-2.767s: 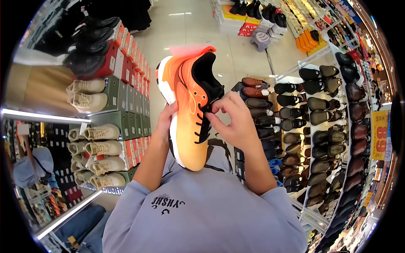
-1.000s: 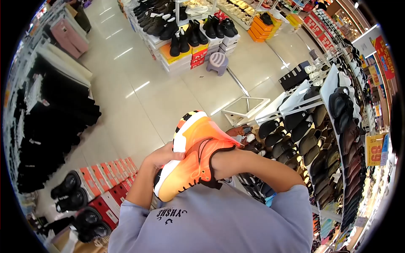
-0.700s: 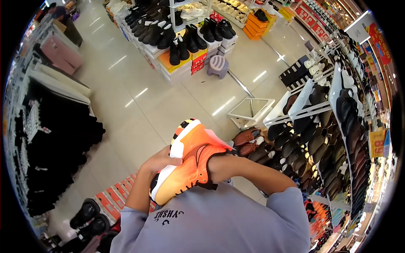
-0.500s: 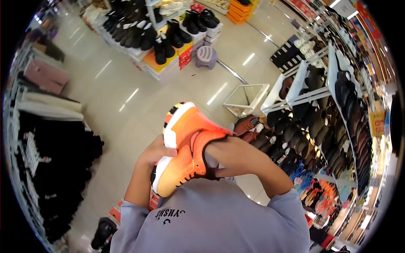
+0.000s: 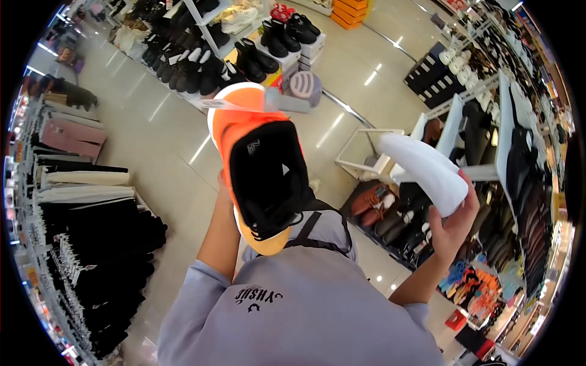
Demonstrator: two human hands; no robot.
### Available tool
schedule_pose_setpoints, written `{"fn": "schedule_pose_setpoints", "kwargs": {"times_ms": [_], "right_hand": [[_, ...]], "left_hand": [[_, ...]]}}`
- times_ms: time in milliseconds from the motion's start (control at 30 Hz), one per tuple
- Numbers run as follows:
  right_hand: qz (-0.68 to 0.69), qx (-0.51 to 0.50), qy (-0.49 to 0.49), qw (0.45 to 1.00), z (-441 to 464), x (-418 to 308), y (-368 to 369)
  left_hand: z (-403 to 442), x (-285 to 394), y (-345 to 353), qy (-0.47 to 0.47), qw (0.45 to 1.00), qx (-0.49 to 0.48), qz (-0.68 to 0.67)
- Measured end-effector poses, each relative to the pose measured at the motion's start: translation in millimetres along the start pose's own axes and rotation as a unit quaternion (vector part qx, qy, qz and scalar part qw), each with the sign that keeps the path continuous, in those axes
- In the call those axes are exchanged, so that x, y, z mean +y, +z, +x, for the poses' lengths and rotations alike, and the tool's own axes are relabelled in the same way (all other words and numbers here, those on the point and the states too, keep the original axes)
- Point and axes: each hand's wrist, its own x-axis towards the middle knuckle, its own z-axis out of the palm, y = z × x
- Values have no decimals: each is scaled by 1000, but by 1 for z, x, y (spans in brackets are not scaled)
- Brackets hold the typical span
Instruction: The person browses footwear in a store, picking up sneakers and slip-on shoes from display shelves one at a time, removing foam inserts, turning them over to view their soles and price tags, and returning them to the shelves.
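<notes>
An orange sneaker (image 5: 253, 107) with a black lining and a white sole edge is held up in front of my chest, its opening facing me. My left hand (image 5: 224, 188) grips it from behind; the shoe hides most of the fingers. A pale translucent strip with a label (image 5: 213, 104) lies across one end of the shoe. Off to the right, my right hand (image 5: 456, 222) pinches one end of a smooth white shoe insert (image 5: 421, 171), which is apart from the sneaker. The black inside of the sneaker is visible down to the insole.
Black shoes (image 5: 256, 58) stand on a display ahead, beside a grey stool (image 5: 305, 88). A shoe rack (image 5: 445, 128) runs along the right, with a white-framed stand (image 5: 366, 149) near it. Black clothes (image 5: 110, 262) hang on the left.
My right hand has come out of the sneaker and moved right with the white shoe insert. The sneaker has turned so its opening faces me, still in my left hand.
</notes>
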Motion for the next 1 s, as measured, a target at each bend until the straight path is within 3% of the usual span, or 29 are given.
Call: {"fn": "schedule_pose_setpoints", "kwargs": {"times_ms": [33,67,167,300,367,400,433,500,533,567,667,933,1000], "right_hand": [[-3,6,23,1000,11,15,1],[-7,11,46,999,23,28,2],[-40,-12,59,997,56,61,6],[-54,-35,86,994,89,90,6],[-55,-31,111,992,98,98,5],[-56,-35,119,991,101,101,3],[-56,-40,126,990,105,104,2],[-67,-34,129,989,110,110,1],[-73,-31,134,988,112,113,0],[-80,-27,139,987,113,115,0],[-90,-15,151,984,116,118,2],[-144,29,259,955,122,117,20],[-145,39,264,953,131,112,32]], "left_hand": [[11,-4,50,52,997,23,49],[22,-4,62,73,997,31,8],[46,1,131,44,998,-24,-33],[92,0,142,41,999,-26,-7],[126,-5,104,103,988,-3,118],[138,-7,97,63,993,-2,98],[130,-12,167,29,996,-78,45],[161,-8,149,-29,996,53,-59],[162,-10,146,-19,999,8,40],[148,-18,198,-29,999,3,-20],[181,-10,175,-105,994,8,-6],[246,8,195,-174,984,-35,31],[281,12,147,-189,981,-41,15]]}}
